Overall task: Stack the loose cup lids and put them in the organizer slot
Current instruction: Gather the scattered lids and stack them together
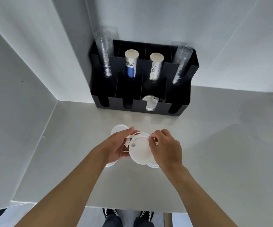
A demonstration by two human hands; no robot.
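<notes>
**Lids in both my hands, above the counter**

My right hand (166, 150) pinches the far right rim of a small stack of white lids (140, 150), thumb and fingertips closed on the edge. My left hand (118, 147) cups the stack from the left, fingers curled under and around it, thumb on the far side near the rim. The top lid faces me, tilted a little, with a small round button near its middle. (How many lids are in the stack I cannot tell; I see only a few edges at the far left side.)

Beneath my hands more loose lids lie on the pale counter (214, 145): one lid (118, 129) shows just beyond my left hand, another edge (110, 164) pokes out below my left wrist, and a third (154, 165) under my right hand.

Farther back, against the wall, stands the black organizer (178, 89). Its near row has four slots; the third from the left already holds white lids (149, 103), the others look dark. The far row holds clear cups (104, 54) at the left, two sleeves of paper cups (131, 64) in the middle, and more clear cups (180, 64) at the right.

At the near edge of the counter my shoes (111, 212) show on the floor.
</notes>
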